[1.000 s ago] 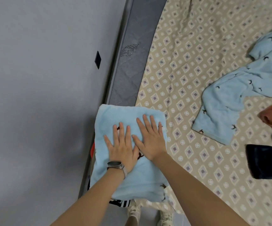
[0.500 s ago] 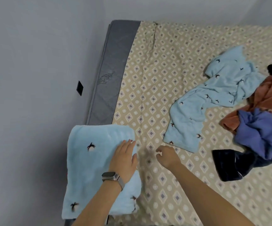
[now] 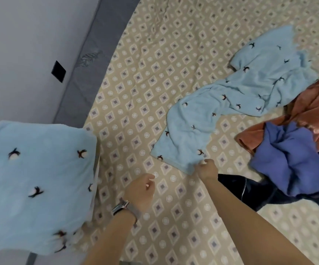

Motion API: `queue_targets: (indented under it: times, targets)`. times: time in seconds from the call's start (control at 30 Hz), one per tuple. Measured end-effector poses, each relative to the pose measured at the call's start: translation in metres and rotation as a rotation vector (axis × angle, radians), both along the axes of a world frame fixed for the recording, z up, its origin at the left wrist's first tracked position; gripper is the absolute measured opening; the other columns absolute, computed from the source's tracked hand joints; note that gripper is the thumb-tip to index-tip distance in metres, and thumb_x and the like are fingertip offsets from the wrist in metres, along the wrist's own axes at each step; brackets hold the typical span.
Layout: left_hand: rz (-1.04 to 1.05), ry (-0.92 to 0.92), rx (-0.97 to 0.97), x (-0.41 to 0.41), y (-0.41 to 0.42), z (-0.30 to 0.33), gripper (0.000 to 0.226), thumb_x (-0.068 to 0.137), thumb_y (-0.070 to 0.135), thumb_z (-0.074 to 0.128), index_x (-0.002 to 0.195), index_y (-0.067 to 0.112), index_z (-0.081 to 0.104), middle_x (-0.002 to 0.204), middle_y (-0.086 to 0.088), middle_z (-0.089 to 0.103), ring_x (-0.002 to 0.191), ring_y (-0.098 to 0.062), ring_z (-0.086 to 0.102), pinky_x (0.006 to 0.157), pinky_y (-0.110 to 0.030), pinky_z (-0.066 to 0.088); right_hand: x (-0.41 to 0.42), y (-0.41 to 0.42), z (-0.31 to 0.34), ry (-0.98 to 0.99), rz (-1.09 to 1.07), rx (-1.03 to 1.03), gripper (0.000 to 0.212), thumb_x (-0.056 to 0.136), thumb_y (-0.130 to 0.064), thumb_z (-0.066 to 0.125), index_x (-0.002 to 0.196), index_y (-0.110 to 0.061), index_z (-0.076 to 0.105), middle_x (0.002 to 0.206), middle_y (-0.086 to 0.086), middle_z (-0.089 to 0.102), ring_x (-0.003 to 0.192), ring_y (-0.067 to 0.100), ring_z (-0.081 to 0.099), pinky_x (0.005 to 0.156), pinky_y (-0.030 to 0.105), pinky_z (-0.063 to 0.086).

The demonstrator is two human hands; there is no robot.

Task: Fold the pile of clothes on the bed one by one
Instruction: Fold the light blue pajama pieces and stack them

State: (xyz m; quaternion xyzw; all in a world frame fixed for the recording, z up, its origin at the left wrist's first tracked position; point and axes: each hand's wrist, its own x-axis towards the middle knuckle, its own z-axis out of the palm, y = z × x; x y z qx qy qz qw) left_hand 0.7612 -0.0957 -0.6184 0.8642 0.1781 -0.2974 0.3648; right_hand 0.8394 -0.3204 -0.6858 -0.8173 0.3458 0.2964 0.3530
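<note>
Folded piece (image 3: 36, 180) no longer pressed: both hands were flat on it a second ago, and only the left was on it half a second ago. It is now left alone at the near left corner of the bed (image 3: 135, 92), squared off, with nothing touching it. That item is judged finished.

Attention has been shifted to the next garment (image 3: 231, 104), a pale blue piece with the same small dark motifs, lying crumpled and stretched diagonally across the middle of the bed. Its far end is touching the pile (image 3: 298, 150) of orange, blue and dark clothes at the right.

Right hand (image 3: 206, 169): brought forward to the near corner of the garment. Fingers are curled over the cloth edge, and the corner appears to be pinched. How firmly it is held cannot be told.

Left hand (image 3: 140, 190): lifted off the folded piece, held above bare bedspread between the two blue items. Fingers are loosely curled, nothing is held and nothing touched.

Judged step: the second piece is being drawn out to be spread flat. Several pile items are not yet folded.
</note>
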Motion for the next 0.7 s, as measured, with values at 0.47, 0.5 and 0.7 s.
queue_targets:
  times: [0.47,0.5,0.7]
  targets:
    - [0.3,0.011,-0.103,-0.015,-0.029,0.02,0.032,0.099,0.03,0.05,0.128,0.02,0.052,0.121,0.002,0.059,0.091,-0.004,0.058,0.075,-0.022,0.05,-0.001,0.04,0.012,-0.111,-0.014,0.509,0.022,0.095,-0.011,0.052,0.116,-0.012,0.058,0.095,0.005,0.065,0.079,0.02,0.061,0.058,0.023,0.047]
    - [0.35,-0.033,-0.11,-0.01,-0.033,0.031,0.037,0.096,0.032,0.054,0.13,0.019,0.051,0.124,0.002,0.057,0.095,-0.006,0.058,0.079,-0.025,0.05,-0.014,0.042,0.027,-0.125,0.078,0.549,0.025,0.094,-0.012,0.053,0.118,-0.016,0.058,0.102,0.002,0.067,0.091,0.02,0.063,0.069,0.028,0.052]
    - [0.28,0.136,0.001,0.003,-0.057,0.1,0.092,0.078,0.059,0.068,0.148,0.011,0.032,0.144,-0.007,0.045,0.127,-0.024,0.048,0.102,-0.033,0.039,-0.115,0.039,0.123,-0.015,0.515,0.709,0.021,0.093,-0.017,0.054,0.11,-0.024,0.064,0.109,0.002,0.07,0.098,0.007,0.063,0.088,0.027,0.049]
